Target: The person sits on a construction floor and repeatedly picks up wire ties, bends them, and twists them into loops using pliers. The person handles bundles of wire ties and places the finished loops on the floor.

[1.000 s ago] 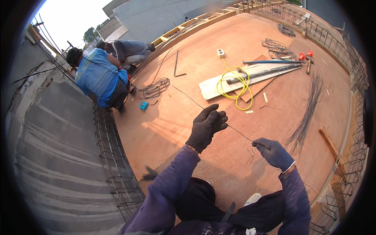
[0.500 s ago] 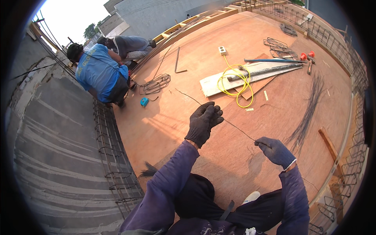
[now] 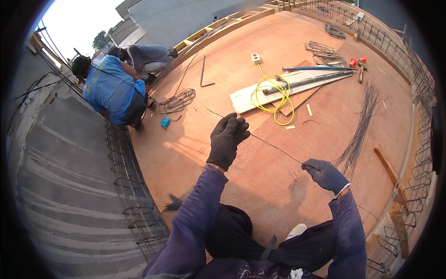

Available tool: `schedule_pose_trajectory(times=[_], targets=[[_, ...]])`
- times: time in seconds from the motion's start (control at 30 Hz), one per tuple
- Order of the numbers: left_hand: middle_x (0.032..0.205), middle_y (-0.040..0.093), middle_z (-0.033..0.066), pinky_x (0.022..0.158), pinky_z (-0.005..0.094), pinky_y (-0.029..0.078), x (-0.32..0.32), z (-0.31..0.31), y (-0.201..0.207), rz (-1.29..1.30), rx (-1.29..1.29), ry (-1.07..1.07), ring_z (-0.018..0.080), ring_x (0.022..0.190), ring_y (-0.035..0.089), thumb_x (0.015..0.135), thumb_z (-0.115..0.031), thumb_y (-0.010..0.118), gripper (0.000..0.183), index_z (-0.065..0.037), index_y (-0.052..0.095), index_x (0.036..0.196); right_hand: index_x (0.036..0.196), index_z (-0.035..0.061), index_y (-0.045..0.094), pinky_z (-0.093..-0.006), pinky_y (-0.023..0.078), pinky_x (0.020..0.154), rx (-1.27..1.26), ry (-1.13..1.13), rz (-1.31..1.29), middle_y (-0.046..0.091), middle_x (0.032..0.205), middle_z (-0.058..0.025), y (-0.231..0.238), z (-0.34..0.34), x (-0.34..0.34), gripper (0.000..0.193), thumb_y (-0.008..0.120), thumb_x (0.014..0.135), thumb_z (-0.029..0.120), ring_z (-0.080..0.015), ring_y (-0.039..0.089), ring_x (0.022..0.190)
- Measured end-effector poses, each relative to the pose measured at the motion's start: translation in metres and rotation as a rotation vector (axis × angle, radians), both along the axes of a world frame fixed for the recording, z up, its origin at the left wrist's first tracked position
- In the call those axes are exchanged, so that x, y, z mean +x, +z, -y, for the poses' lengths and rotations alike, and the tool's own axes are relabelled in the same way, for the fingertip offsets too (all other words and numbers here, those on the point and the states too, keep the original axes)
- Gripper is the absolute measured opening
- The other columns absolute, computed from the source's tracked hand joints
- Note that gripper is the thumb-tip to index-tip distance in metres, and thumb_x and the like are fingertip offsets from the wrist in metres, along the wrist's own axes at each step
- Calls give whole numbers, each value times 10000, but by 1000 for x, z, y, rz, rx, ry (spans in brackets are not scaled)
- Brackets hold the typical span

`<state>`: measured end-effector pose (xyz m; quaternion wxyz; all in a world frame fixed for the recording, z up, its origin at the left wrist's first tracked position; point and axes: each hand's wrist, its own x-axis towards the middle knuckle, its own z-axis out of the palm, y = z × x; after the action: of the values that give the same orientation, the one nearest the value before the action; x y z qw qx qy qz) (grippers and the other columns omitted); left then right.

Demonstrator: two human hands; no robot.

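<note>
A thin dark tie wire (image 3: 277,148) runs between my two gloved hands above the plywood deck (image 3: 200,153). My left hand (image 3: 227,142), in a dark knit glove, is closed around the wire, and one end sticks out past its fingers at the upper left. The fingers of my right hand (image 3: 326,176), in a blue-grey glove, pinch the wire farther down on the right. A thin line of wire (image 3: 370,212) also shows beyond my right wrist. A loose bundle of similar wires (image 3: 362,125) lies on the deck to the right.
A yellow cord (image 3: 289,100) loops over a white board (image 3: 241,100) with pipes on it. A hammer (image 3: 361,74) and bent steel stirrups (image 3: 179,101) lie around. Two people crouch at the left, one in a blue shirt (image 3: 114,88). Rebar cages (image 3: 125,181) line the edges.
My left hand has shifted left, away from my right hand, so more wire shows between them. The whole view has moved slightly. Both hands keep hold of the wire.
</note>
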<state>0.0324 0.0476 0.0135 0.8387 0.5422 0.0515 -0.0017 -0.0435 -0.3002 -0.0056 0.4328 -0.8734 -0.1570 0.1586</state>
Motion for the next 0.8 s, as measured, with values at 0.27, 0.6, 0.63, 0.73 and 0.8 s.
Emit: schedule_pose_trajectory(times=[0.27,0.6,0.63,0.73,0.8], targets=[[1325,639,217,1024,502,591,-3,24,-6,-117,19,-184,339,1197,672,1078,-282,636,555,37,458,1497,1190,3,711,-397,578,887,41,68,162,771,1098,-169,-25,0,5,239,615,1042,166,-340,743,997],[1382,620,250,1021,518,591,5,8,-7,-123,-68,-165,377,1234,663,1078,-263,629,522,9,469,1493,1192,5,708,-377,573,861,11,38,38,769,1084,-141,-27,-6,7,284,594,1061,230,-300,736,944],[1379,624,251,1018,522,593,3,5,-2,-90,-38,-205,383,1236,663,1077,-257,628,519,7,468,1494,1209,18,707,-377,570,856,29,34,-43,765,1075,-134,-23,-3,8,305,584,1069,260,-297,733,934],[1303,663,225,990,525,616,-7,1,20,-19,5,-279,358,1197,691,1085,-215,614,453,8,499,1462,1227,32,702,-351,550,798,46,55,-310,718,961,-95,2,0,11,335,550,1090,298,-220,678,831],[1280,674,221,968,520,627,-9,-2,22,17,0,-302,353,1181,699,1079,-201,623,431,15,519,1437,1230,35,696,-329,530,753,38,82,-436,667,884,-64,7,-1,12,340,529,1100,302,-159,620,766]])
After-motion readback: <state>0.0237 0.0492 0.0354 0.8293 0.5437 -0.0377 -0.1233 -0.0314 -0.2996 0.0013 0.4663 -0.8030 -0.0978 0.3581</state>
